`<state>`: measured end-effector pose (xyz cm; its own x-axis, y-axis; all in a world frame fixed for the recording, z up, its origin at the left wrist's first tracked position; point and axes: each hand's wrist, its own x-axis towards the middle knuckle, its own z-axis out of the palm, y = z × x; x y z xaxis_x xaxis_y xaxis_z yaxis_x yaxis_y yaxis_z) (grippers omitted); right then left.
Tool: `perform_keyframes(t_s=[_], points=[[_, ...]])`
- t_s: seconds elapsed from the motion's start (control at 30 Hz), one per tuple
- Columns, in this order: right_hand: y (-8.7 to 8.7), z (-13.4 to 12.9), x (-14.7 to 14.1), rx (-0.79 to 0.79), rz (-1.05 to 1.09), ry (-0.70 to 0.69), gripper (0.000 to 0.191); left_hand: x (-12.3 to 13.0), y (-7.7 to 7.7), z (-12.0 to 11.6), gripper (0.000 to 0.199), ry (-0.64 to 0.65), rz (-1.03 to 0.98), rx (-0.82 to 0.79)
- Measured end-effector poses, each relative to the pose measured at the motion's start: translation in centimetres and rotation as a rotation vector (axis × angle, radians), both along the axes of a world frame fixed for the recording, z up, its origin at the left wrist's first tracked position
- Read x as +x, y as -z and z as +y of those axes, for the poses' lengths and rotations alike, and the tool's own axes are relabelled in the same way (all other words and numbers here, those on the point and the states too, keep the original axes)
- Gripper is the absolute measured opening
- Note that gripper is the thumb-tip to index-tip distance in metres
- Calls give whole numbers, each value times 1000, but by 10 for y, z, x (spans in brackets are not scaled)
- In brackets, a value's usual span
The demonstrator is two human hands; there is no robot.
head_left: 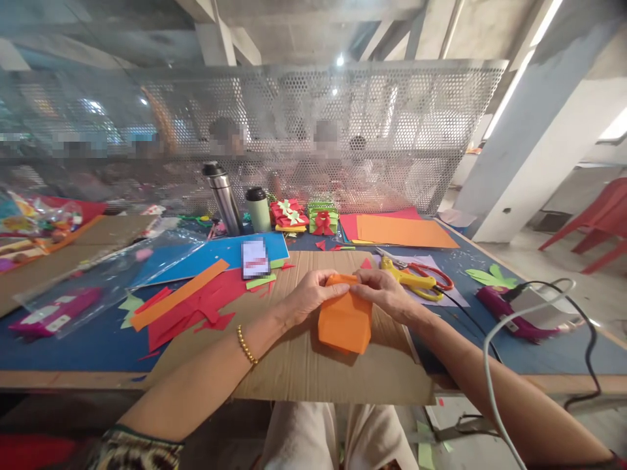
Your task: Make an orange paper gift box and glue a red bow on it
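Observation:
Both my hands pinch the top edge of a folded orange paper piece [345, 323], shaped like a small box or bag. My left hand [316, 294] grips its upper left corner, thumb lying along the front. At the upper right corner, my right hand [385, 294] holds it with bent fingers. The paper hangs just over a brown cardboard sheet [284, 372]; I cannot tell whether its lower edge touches. Right of my right hand lie yellow-handled scissors [411, 277] and a red-handled pair [434, 274], on a pale sheet.
Red paper scraps [196, 303] and an orange strip [181, 294] lie left, near a phone [255, 258]. Behind stand a steel flask [225, 199], a green tumbler [257, 210] and small red [289, 214] and green [323, 219] paper boxes. Cables [490, 352] cross the right side.

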<state>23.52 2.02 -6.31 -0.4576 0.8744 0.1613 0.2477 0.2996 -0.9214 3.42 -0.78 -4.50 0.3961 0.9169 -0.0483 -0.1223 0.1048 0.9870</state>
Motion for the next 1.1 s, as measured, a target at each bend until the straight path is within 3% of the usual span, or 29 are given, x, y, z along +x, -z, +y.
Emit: perform_keyframes(t_s=[0.37,0.53,0.8,1.1], points=[[-8,-3,-2,24,-37,-30,54,1,-1,-5,58,-8,28,-3],[-6,-3,-2,-20,17,-54,58,2,-2,-4,54,3,-10,-103],[1,3,1,-86,133,78,63,3,-3,-7,62,30,-52,-205],[0,4,3,32,88,74,57,3,-1,-4,47,-28,3,-163]])
